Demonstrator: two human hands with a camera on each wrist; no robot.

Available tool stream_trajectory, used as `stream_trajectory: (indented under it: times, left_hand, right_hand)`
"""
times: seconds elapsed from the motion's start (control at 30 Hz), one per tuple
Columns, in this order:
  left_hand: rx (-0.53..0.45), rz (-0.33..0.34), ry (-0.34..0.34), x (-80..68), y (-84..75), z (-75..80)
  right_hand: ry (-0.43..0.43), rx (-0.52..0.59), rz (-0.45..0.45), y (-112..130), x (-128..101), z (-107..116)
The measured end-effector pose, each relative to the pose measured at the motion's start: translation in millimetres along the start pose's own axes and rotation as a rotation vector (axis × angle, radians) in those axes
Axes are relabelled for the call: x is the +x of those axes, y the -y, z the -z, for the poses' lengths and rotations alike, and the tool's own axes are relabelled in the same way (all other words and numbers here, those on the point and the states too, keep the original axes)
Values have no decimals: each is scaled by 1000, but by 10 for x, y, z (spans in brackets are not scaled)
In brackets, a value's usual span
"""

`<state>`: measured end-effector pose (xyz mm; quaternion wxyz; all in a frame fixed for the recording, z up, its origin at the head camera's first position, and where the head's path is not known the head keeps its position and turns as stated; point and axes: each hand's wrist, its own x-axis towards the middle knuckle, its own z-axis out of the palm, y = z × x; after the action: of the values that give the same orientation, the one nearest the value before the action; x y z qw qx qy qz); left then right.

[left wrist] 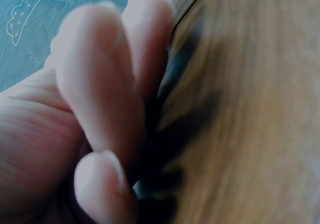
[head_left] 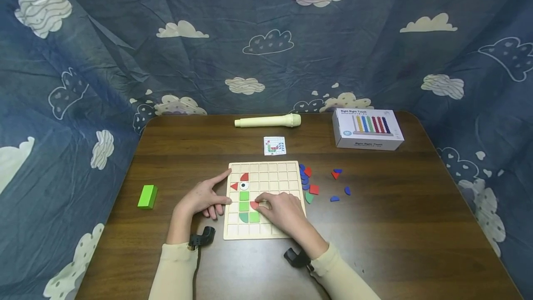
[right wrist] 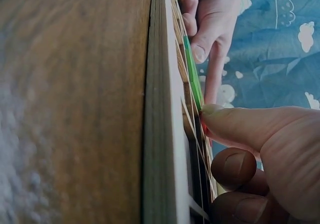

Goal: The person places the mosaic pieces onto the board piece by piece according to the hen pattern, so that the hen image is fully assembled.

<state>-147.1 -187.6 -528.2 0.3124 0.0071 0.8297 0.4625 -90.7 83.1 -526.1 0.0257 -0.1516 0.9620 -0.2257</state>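
Observation:
A pale wooden grid board (head_left: 275, 176) lies on the table. My left hand (head_left: 201, 196) rests at its left edge, forefinger and thumb stretched out to touch the rim, the other fingers loosely bent. Over the board, my right hand (head_left: 284, 212) pinches a red quarter-circle piece (head_left: 253, 205) between thumb and forefinger, low in a cell beside the green squares (head_left: 244, 206); its fingers partly hide it. Also set in the grid are a red quarter-circle (head_left: 244, 177), a red triangle (head_left: 234, 186), an eye tile (head_left: 244, 185) and a green quarter-circle (head_left: 243, 217).
Loose blue half-circles (head_left: 305, 180), a red square (head_left: 314, 190) and a green piece (head_left: 309, 197) lie right of the board. Behind it are a pattern card (head_left: 275, 146), a cream toy microphone (head_left: 266, 121) and a white box (head_left: 368, 129). A green block (head_left: 147, 197) lies far left.

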Motion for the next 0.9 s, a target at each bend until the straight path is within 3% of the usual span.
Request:
stream_trajectory:
  times: [0.2, 0.43, 0.63, 0.9]
  left_hand:
    - [-5, 4, 6, 0, 24, -9]
    - [-7, 8, 3, 1, 22, -6]
    - [-11, 6, 9, 16, -4, 17]
    - [-8, 19, 7, 21, 9, 12]
  right_hand:
    - [2, 25, -15, -17, -20, -20]
    - [-74, 149, -29, -113, -18, 121]
    - [-218, 297, -65, -502, 53, 451]
    - [-368, 377, -227, -1053, 25, 817]
